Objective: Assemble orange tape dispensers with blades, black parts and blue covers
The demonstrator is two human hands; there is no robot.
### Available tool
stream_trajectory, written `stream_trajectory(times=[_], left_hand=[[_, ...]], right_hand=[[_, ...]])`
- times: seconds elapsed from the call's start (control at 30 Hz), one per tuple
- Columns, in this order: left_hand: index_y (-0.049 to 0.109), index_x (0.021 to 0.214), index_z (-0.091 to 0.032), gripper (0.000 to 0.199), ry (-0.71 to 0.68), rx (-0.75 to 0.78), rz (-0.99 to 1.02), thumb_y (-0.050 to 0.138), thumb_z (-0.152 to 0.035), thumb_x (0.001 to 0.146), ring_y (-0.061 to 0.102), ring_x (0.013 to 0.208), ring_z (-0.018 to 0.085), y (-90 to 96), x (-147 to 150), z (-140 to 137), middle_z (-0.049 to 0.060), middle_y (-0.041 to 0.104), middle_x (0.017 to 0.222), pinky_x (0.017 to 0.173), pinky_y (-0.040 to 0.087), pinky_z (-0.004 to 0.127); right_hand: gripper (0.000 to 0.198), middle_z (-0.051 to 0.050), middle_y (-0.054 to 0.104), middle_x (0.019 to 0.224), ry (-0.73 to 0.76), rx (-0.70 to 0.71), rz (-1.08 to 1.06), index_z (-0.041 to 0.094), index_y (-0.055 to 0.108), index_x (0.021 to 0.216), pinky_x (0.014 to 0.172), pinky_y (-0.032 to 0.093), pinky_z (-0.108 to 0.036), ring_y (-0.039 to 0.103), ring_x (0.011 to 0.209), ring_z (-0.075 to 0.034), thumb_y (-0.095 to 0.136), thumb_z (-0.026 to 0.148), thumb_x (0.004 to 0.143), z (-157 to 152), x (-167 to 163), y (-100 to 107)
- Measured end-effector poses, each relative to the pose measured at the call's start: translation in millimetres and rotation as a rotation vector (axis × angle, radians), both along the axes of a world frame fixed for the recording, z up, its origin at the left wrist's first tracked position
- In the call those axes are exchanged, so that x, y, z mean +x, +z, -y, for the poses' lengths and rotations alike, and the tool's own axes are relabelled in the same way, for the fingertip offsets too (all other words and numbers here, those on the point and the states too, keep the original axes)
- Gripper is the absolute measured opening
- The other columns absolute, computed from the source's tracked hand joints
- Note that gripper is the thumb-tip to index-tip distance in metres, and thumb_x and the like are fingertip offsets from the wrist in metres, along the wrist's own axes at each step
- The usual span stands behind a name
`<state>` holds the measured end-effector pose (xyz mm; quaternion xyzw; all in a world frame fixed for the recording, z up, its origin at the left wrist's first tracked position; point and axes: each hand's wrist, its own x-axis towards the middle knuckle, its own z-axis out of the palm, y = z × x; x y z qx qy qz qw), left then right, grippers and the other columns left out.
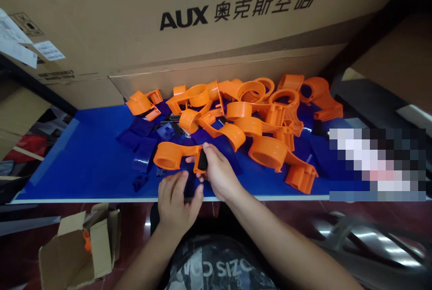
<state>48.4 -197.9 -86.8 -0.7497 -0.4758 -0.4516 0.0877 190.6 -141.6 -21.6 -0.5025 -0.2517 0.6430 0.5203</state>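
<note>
My right hand [219, 173] grips an orange plastic tape dispenser [164, 157] at its cutter end, above the front part of the blue tabletop [77, 155]. A black piece [203, 160] sits at that end, beside my thumb. The dispenser's round hub points left. Just below it, my left hand [175, 198] is open, fingers bent and apart, with nothing visible in it. Behind both hands lies a pile of similar orange dispensers [239, 110]. Small dark blue parts [140, 182] lie on the table left of my hands.
A large cardboard box [141, 42] printed AUX stands upright along the back of the table. Below the front edge at left, an open carton [64, 254] holds an orange piece [87, 240]. The right edge of the table is partly blurred by a pixelated patch.
</note>
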Motion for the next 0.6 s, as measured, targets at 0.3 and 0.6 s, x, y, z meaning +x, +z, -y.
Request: stream_trajectory(times=[0.3, 0.6], left_hand=[[0.057, 0.152, -0.020, 0.059, -0.080, -0.026, 0.006, 0.077, -0.021, 0.097, 0.076, 0.123, 0.033, 15.4, 18, -13, 0.020, 0.077, 0.134, 0.101, 0.061, 0.047], [0.061, 0.149, -0.017, 0.052, -0.142, -0.025, -0.048, 0.073, -0.013, 0.099, 0.080, 0.115, 0.030, 31.1, 18, -15, 0.018, 0.081, 0.126, 0.100, 0.064, 0.045]], right_hand=[[0.034, -0.002, 0.082, 0.084, -0.026, -0.015, -0.039, 0.025, 0.067, 0.090, 0.047, 0.047, -0.028, 0.062, 0.052, -0.016, 0.070, 0.058, 0.096, 6, -2, 3], [0.025, 0.005, 0.072, 0.077, 0.001, -0.025, -0.269, 0.027, 0.063, 0.097, 0.059, 0.051, -0.025, 0.061, 0.060, -0.013, 0.080, 0.043, 0.087, 12, -2, 0]])
